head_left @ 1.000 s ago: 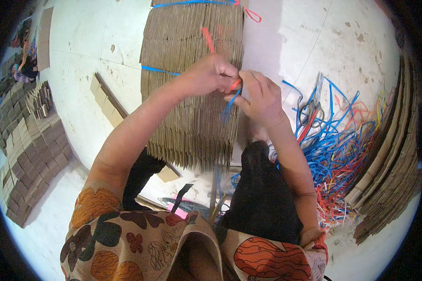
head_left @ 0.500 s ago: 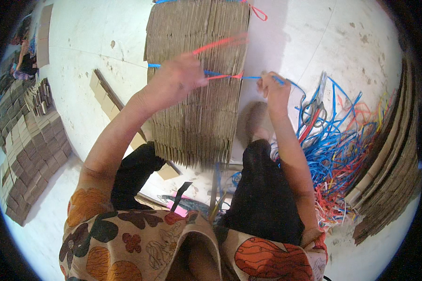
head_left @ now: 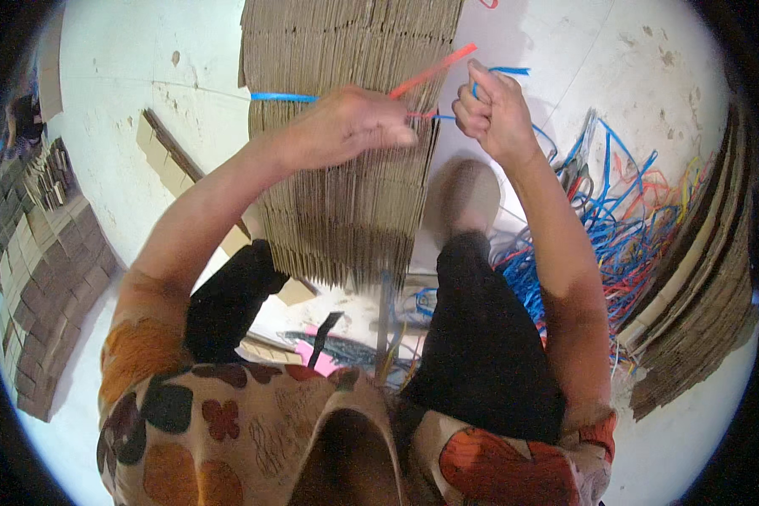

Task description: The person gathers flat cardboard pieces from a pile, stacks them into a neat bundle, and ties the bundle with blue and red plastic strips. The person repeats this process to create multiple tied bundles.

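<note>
Your fingers are closing on plastic ties: your left hand (head_left: 346, 126) is pinching the red strap (head_left: 434, 72) over the bundled cardboard stack (head_left: 346, 194), while your right hand (head_left: 489, 105) is fisting around the blue strap (head_left: 282, 97) crossing it. Loose blue and red straps (head_left: 624, 228) are lying tangled at your right, beside leaning cardboard sheets (head_left: 700, 287).

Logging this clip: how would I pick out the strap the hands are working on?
Find the tall bundle of flattened cardboard at top centre. A blue strap crosses it; the left hand and right hand hold its ends at the right edge. Unlike the loose straps heaped right, it is taut, beside a red strip.
</note>
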The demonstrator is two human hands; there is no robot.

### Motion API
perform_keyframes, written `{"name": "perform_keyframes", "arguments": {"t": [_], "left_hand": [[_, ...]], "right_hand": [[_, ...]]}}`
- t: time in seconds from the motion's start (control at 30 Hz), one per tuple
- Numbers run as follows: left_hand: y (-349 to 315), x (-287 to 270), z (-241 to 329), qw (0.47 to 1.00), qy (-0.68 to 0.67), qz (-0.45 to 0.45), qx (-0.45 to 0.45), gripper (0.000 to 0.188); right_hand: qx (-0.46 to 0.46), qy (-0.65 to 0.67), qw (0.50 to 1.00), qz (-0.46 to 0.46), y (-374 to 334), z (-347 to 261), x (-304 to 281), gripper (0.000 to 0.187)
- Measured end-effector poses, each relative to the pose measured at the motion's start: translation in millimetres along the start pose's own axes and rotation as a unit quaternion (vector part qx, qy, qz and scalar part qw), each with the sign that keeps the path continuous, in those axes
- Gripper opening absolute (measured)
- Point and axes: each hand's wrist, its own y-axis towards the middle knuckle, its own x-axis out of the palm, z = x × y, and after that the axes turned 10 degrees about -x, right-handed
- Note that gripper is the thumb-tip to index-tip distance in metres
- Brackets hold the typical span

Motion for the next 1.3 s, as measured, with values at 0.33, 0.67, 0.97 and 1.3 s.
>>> {"name": "perform_keyframes", "arguments": {"t": [0.33, 0.67, 0.97, 1.3], "left_hand": [[-2, 0, -7, 0.995, -0.038, 0.076, -0.048, 0.029], [0, -3, -10, 0.994, -0.075, 0.048, -0.058, 0.037], [-1, -4, -13, 0.967, -0.208, 0.06, -0.137, 0.033], [58, 36, 48, 0.988, 0.127, -0.032, 0.086, 0.02]], "right_hand": [[-0.062, -0.472, 0.872, -0.113, -26, -5, 1, 0.016], [-0.003, -0.083, 0.996, -0.029, -25, -15, 28, 0.024], [0.04, -0.104, 0.992, 0.058, -14, 8, 25, 0.039], [-0.033, -0.137, 0.989, 0.043, -5, 26, 14, 0.027]]}}
